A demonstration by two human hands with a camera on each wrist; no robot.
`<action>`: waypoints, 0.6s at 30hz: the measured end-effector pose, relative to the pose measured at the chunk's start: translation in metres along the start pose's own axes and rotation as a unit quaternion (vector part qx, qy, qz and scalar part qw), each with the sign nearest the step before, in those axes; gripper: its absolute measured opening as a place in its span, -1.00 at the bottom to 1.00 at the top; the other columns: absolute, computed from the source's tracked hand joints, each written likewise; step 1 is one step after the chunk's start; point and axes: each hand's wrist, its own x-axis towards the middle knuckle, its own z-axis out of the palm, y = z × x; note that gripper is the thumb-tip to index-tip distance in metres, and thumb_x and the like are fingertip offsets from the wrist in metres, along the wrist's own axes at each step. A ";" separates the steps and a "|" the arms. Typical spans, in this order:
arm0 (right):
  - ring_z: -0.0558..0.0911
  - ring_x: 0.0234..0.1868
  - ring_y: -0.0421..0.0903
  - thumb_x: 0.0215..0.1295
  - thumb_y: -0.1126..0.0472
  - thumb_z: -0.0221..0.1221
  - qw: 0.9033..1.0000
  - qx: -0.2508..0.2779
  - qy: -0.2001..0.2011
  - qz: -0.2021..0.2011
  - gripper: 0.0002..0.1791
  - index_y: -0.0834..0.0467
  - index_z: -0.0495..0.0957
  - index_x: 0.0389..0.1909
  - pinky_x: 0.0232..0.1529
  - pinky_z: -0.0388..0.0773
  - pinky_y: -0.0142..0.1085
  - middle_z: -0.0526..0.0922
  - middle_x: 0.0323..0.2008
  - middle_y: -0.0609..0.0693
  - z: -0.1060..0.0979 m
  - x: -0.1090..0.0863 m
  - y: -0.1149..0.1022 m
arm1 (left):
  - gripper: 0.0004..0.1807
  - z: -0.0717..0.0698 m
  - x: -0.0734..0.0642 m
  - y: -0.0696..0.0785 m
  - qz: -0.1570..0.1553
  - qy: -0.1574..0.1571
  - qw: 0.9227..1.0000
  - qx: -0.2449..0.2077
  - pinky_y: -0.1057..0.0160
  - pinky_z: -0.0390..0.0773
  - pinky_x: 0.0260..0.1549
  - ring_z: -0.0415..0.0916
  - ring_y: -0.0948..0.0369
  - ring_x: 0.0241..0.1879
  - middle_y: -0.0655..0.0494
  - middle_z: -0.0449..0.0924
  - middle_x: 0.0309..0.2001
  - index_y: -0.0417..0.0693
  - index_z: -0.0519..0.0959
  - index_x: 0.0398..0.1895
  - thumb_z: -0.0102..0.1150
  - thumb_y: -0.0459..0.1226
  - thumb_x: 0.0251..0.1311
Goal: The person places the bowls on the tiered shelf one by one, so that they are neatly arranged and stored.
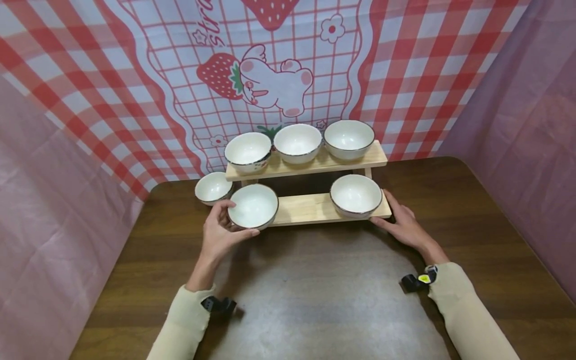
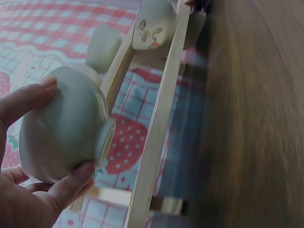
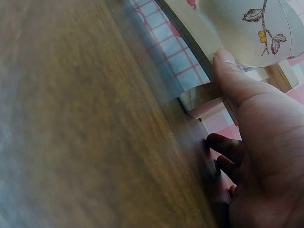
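Observation:
My left hand [image 1: 216, 235] holds a white bowl [image 1: 254, 206] with a dark rim, thumb at its near side and fingers round its left. In the left wrist view that bowl [image 2: 64, 126] is tilted, its foot facing the stand, apart from the lower board [image 2: 159, 118]. My right hand [image 1: 405, 225] grips the right end of the two-tier wooden stand [image 1: 301, 209], with the thumb [image 3: 230, 71] on the lower board's front edge. Close to this thumb, a bowl with a painted twig [image 3: 266, 28] sits on the lower board.
Three bowls stand in a row on the upper board [image 1: 288, 170]. A smaller bowl [image 1: 213, 187] is on the brown table [image 1: 315, 290], left of the stand. Right behind the stand hangs a red checked cloth [image 1: 414, 75], with pink curtains [image 1: 513, 125] at the sides.

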 end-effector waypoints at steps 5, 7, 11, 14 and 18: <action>0.16 0.49 0.35 0.36 0.01 0.24 1.000 -0.003 0.001 -0.003 -0.01 0.15 -0.15 0.61 0.38 -0.09 0.36 0.07 0.56 0.32 0.001 0.000 0.001 | -0.16 0.016 0.003 0.002 0.010 -0.015 1.000 -0.008 0.44 0.66 -0.20 0.58 0.16 -0.05 -0.19 0.53 0.18 -0.30 0.36 0.10 0.56 -0.61 -0.38; 0.17 0.48 0.35 0.36 0.01 0.24 1.000 -0.003 0.000 -0.002 -0.01 0.15 -0.15 0.61 0.38 -0.08 0.36 0.08 0.55 0.32 0.001 0.000 0.001 | -0.16 0.023 0.004 0.003 0.009 -0.021 1.000 -0.008 0.44 0.66 -0.21 0.59 0.09 -0.04 -0.16 0.51 0.18 -0.28 0.37 0.10 0.57 -0.60 -0.39; 0.17 0.48 0.35 0.36 0.00 0.24 1.000 -0.002 -0.001 0.001 0.00 0.14 -0.15 0.61 0.38 -0.08 0.36 0.08 0.56 0.31 0.001 0.000 0.001 | -0.16 0.034 0.006 0.004 0.008 -0.033 0.999 -0.010 0.44 0.66 -0.20 0.60 0.00 -0.01 -0.16 0.51 0.17 -0.26 0.37 0.09 0.59 -0.58 -0.38; 0.15 0.49 0.35 0.36 0.00 0.24 1.000 -0.004 -0.001 0.001 0.01 0.16 -0.16 0.61 0.39 -0.09 0.34 0.06 0.56 0.32 0.000 0.000 0.000 | -0.17 0.043 0.007 0.005 0.010 -0.040 0.999 -0.016 0.42 0.67 -0.17 0.59 0.00 0.01 -0.17 0.50 0.19 -0.26 0.37 0.09 0.59 -0.58 -0.37; 0.14 0.51 0.36 0.35 0.00 0.24 1.000 -0.009 0.001 0.000 0.01 0.18 -0.17 0.61 0.40 -0.09 0.33 0.05 0.56 0.33 0.000 0.000 0.000 | -0.18 0.056 0.010 0.004 0.007 -0.047 0.998 -0.036 0.40 0.67 -0.13 0.58 0.02 0.00 -0.18 0.49 0.20 -0.27 0.36 0.08 0.58 -0.58 -0.36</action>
